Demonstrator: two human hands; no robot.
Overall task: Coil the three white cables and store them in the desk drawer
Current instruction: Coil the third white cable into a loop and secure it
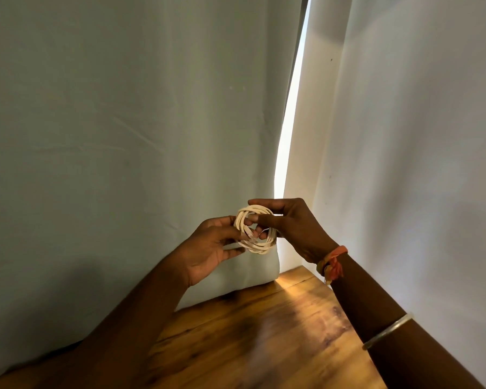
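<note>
1. Cable [254,231]: white, wound into a small round coil of several loops, held up in the air between both hands, above the far end of the worktop [264,332] and not touching it.
2. Right hand [295,228]: we see it pinching the coil's right side, thumb across the top of the loops, index finger pointing left across the coil's middle. The other fingers are curled behind the loops.
3. Left hand [211,248]: palm turned up, thumb at the coil's upper left edge, fingers reaching under the lower left loops. We read that as a light pinch on the cable. The fingertips are a bit blurred, so we cannot tell exactly how they sit.
4. One cable end lies across the coil's middle, near the left fingertips.
5. Worktop: brown wood grain, lit from the far right corner.
6. Curtain [124,136]: pale, hangs behind the hands down to the worktop. A second pale curtain panel [404,136] hangs on the right, with a bright strip of daylight [289,122] between them.
7. Right arm: orange thread band [333,262] at the wrist, a silver bangle [387,331] further up the forearm.
</note>
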